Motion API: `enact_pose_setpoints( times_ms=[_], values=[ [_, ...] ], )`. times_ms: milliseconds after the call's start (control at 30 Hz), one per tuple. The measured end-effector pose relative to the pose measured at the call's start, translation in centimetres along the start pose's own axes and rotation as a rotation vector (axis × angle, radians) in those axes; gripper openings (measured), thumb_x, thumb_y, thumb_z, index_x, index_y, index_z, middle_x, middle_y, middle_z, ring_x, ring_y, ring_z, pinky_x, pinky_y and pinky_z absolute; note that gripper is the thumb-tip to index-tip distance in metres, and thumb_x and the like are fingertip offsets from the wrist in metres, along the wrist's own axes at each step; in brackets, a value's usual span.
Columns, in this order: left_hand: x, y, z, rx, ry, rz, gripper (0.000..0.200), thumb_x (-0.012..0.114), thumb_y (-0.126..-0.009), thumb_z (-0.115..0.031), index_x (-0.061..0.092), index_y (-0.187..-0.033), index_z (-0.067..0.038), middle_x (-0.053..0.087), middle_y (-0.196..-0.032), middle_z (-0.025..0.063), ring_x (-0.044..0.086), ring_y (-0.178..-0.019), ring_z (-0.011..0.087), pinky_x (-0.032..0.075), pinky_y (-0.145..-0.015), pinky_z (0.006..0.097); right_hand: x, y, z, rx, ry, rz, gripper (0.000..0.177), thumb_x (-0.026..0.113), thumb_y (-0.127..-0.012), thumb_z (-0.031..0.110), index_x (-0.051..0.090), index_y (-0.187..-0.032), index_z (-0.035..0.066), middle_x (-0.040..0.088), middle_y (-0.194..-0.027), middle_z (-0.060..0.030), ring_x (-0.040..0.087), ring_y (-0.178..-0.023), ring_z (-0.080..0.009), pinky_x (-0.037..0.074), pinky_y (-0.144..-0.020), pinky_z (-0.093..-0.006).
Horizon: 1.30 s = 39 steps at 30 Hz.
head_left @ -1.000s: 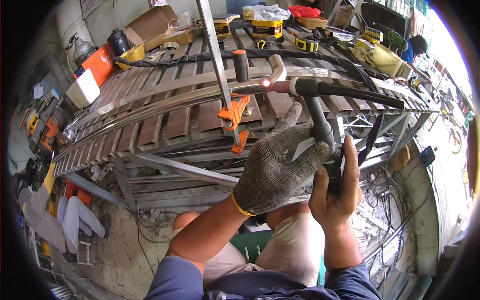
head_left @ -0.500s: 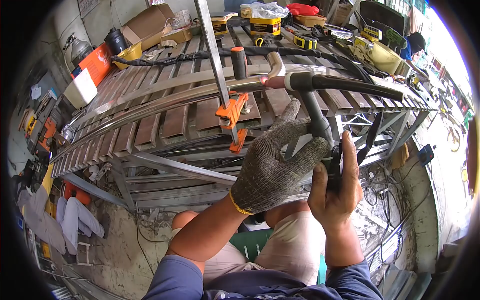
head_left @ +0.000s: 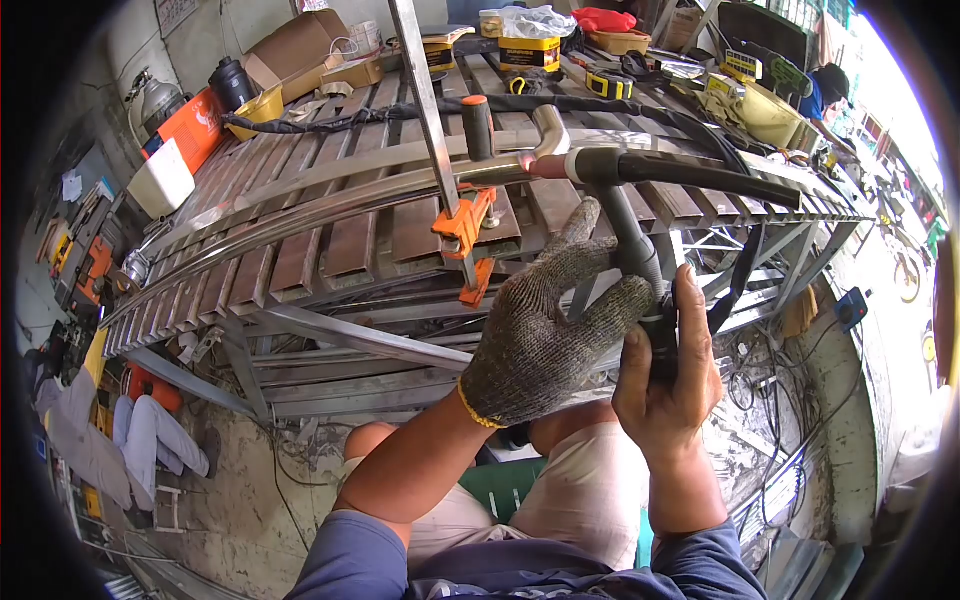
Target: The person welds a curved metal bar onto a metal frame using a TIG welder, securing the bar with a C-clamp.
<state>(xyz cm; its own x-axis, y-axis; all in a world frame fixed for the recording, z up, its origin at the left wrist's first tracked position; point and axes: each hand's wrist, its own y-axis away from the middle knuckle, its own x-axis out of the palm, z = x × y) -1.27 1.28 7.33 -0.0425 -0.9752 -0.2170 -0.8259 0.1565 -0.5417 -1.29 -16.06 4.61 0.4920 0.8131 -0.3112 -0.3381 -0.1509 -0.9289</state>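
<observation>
My left hand (head_left: pixel 550 330), in a grey knitted glove with a yellow cuff, has its thumb and fingers around the neck of a black welding torch (head_left: pixel 632 245). My bare right hand (head_left: pixel 670 370) grips the torch's lower handle, with thumb and index finger pointing up. The torch's pinkish nozzle (head_left: pixel 548 166) points left at a bent metal tube (head_left: pixel 551 130), beside a long shiny pipe (head_left: pixel 350 192). An orange clamp (head_left: pixel 462 228) holds an upright steel bar (head_left: pixel 428 100) at the table's edge. An orange-topped black cylinder (head_left: pixel 479 128) stands behind the pipe.
The slatted metal table (head_left: pixel 300 262) carries a cardboard box (head_left: pixel 297 50), a yellow tape measure (head_left: pixel 609 84), a yellow basin (head_left: pixel 770 115) and a black cable (head_left: pixel 380 115). Another person (head_left: pixel 826 92) is at the far right. Cables lie on the floor at lower right.
The torch has shifted very slightly left and down at its rear end, and my right hand has moved slightly with it. My left hand looks nearly unchanged.
</observation>
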Motion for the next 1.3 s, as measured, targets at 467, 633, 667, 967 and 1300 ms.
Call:
enact_pose_setpoints(
  times_ms=[467,633,667,967,1300],
  values=[
    [0.3,0.0,-0.3,-0.167,0.342,-0.047,0.037,0.079,-0.098,-0.019,0.072,-0.132,-0.006,0.068,-0.136,0.0267,0.068,-0.130,0.0385,0.056,-0.105,0.0413,-0.7,0.2,0.2,0.030,0.029,0.103,0.056,0.066,-0.099,0.001,0.047,-0.149,-0.017,0.063,-0.142,-0.0339,0.074,-0.118,-0.0387,0.060,-0.098,-0.0394],
    [0.3,-0.2,1.3,-0.018,0.084,-0.065,0.034,0.082,-0.096,-0.022,0.076,-0.126,-0.007,0.065,-0.142,0.0254,0.060,-0.140,0.0415,0.052,-0.110,0.0461,-0.3,0.5,0.2,0.042,0.006,0.045,0.057,0.066,-0.099,0.001,0.046,-0.149,-0.018,0.063,-0.143,-0.0342,0.075,-0.117,-0.0389,0.061,-0.097,-0.0394],
    [0.2,-0.2,1.2,-0.020,0.081,-0.050,0.033,0.082,-0.096,-0.022,0.076,-0.126,-0.007,0.066,-0.142,0.0245,0.060,-0.140,0.0414,0.052,-0.111,0.0466,-0.3,0.5,0.2,0.041,0.006,0.046,0.057,0.066,-0.099,0.001,0.046,-0.149,-0.018,0.063,-0.143,-0.0343,0.075,-0.117,-0.0391,0.061,-0.097,-0.0395],
    [0.3,0.0,-0.2,-0.073,0.332,-0.071,0.033,0.079,-0.097,-0.014,0.075,-0.130,-0.010,0.068,-0.139,0.0198,0.061,-0.139,0.0386,0.050,-0.114,0.0450,-0.2,0.0,0.3,-0.025,0.034,0.038,0.061,0.070,-0.094,-0.006,0.048,-0.150,-0.014,0.070,-0.122,-0.0310,0.075,-0.090,-0.0354,0.062,-0.075,-0.0398],
    [0.2,-0.1,0.8,0.023,0.094,-0.056,0.034,0.080,-0.098,-0.017,0.074,-0.129,-0.007,0.068,-0.138,0.0243,0.054,-0.145,0.0409,0.050,-0.112,0.0457,-0.3,0.5,0.3,0.018,0.021,0.040,0.058,0.068,-0.096,-0.003,0.049,-0.149,-0.016,0.066,-0.134,-0.0332,0.075,-0.104,-0.0369,0.061,-0.087,-0.0390]
  ],
)
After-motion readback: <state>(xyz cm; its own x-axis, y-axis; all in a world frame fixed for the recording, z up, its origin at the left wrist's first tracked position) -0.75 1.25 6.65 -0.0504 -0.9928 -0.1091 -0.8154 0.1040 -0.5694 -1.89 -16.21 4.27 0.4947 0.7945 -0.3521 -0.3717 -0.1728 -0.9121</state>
